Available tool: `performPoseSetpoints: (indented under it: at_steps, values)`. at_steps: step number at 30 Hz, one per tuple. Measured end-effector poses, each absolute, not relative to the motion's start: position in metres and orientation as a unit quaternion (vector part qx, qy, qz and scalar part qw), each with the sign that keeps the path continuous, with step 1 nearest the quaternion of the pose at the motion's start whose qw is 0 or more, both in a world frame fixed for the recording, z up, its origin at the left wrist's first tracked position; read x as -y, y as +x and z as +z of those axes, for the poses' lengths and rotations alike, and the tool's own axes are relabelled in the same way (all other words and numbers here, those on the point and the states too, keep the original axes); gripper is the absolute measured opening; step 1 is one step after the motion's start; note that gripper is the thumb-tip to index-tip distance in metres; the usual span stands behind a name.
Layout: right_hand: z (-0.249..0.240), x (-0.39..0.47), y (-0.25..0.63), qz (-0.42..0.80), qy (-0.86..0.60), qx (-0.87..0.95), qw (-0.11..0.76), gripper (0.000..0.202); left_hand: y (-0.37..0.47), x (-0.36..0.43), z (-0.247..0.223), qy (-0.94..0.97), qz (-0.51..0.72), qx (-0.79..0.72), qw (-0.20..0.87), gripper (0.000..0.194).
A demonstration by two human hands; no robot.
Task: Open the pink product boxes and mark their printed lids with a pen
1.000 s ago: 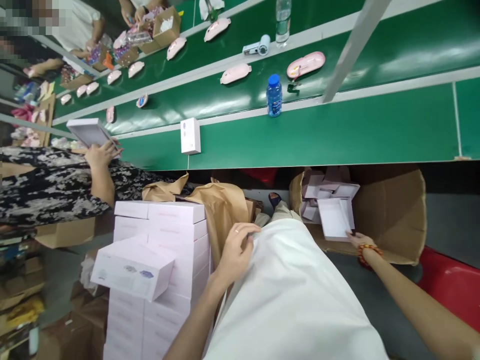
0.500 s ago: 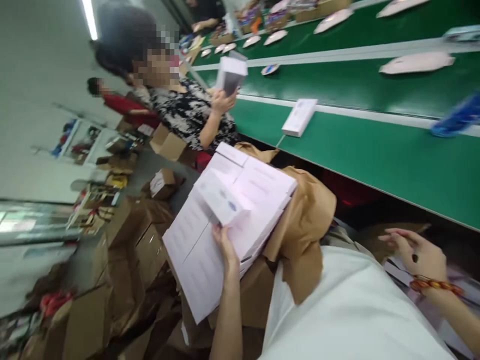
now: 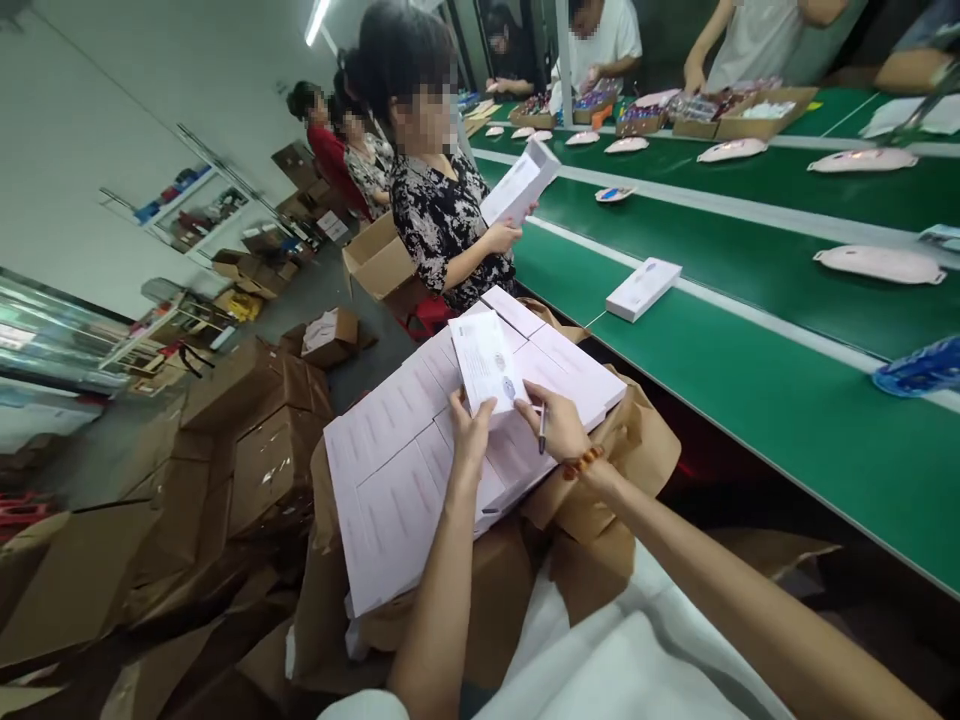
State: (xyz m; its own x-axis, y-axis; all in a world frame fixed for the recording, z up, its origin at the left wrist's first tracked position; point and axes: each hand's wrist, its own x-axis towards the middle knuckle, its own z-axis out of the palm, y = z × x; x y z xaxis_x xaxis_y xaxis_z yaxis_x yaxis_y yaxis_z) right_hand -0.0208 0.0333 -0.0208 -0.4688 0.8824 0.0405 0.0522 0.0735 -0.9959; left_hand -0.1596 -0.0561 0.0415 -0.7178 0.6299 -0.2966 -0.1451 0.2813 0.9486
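Note:
A white printed box [image 3: 489, 362] is tilted up above a stack of pale pink-white boxes [image 3: 397, 500]. My left hand [image 3: 471, 425] is closed on its lower left edge, thumb on the front. At its lower right corner, my right hand [image 3: 553, 418] touches the box with its fingertips. A slim pen [image 3: 542, 430] is tucked between the fingers of that hand, its dark tip pointing down. The stacked boxes lie in a large carton lined with brown paper [image 3: 637, 430].
Beside me runs a green conveyor table [image 3: 787, 400] with another white box [image 3: 643, 289] and several pale oval pieces [image 3: 877, 264]. A co-worker [image 3: 450, 200] ahead holds a similar box [image 3: 521, 183]. Brown cartons [image 3: 262, 470] crowd the floor at left.
My right hand has come from the far right to the white box. The box has been turned more upright in my left hand. The co-worker's box has tilted over.

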Motion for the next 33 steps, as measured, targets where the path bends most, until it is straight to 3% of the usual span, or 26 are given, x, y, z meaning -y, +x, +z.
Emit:
performPoseSetpoints:
  at_steps: [4, 6, 9, 11, 13, 14, 17, 20, 28, 33]
  values:
    - [-0.009, 0.006, 0.038, 0.593, -0.366, 0.597, 0.396, 0.070, -0.140, 0.081, 0.067, 0.194, 0.568, -0.683, 0.416, 0.107]
    - [0.002, 0.024, 0.084, 0.598, -0.373, 0.586, 0.401, 0.064, -0.120, 0.092, 0.077, 0.212, 0.548, -0.658, 0.472, 0.116]
    - [0.028, 0.043, 0.152, 0.572, -0.366, 0.608, 0.411, 0.040, -0.082, 0.102, 0.086, 0.233, 0.519, -0.628, 0.530, 0.092]
    - [0.050, 0.054, 0.191, 0.524, -0.398, 0.591, 0.466, 0.053, -0.055, 0.107, 0.089, 0.247, 0.494, -0.599, 0.580, 0.080]
    - [0.069, 0.067, 0.221, 0.479, -0.441, 0.553, 0.521, 0.070, -0.031, 0.113, 0.089, 0.250, 0.454, -0.575, 0.633, 0.083]
    - [0.077, 0.076, 0.231, 0.466, -0.451, 0.535, 0.542, 0.068, -0.022, 0.116, 0.088, 0.245, 0.428, -0.573, 0.655, 0.087]
    - [0.091, 0.101, 0.242, 0.455, -0.467, 0.500, 0.570, 0.026, -0.003, 0.121, 0.087, 0.249, 0.327, -0.604, 0.683, 0.095]
    - [0.089, 0.118, 0.234, 0.430, -0.508, 0.473, 0.577, 0.009, 0.004, 0.117, 0.091, 0.280, 0.249, -0.622, 0.688, 0.087]
    - [0.073, 0.121, 0.222, 0.346, -0.572, 0.449, 0.592, 0.036, 0.005, 0.101, 0.103, 0.342, 0.179, -0.631, 0.673, 0.087]
    - [0.075, 0.127, 0.222, 0.356, -0.581, 0.440, 0.584, 0.025, 0.002, 0.101, 0.094, 0.363, 0.189, -0.640, 0.651, 0.087]
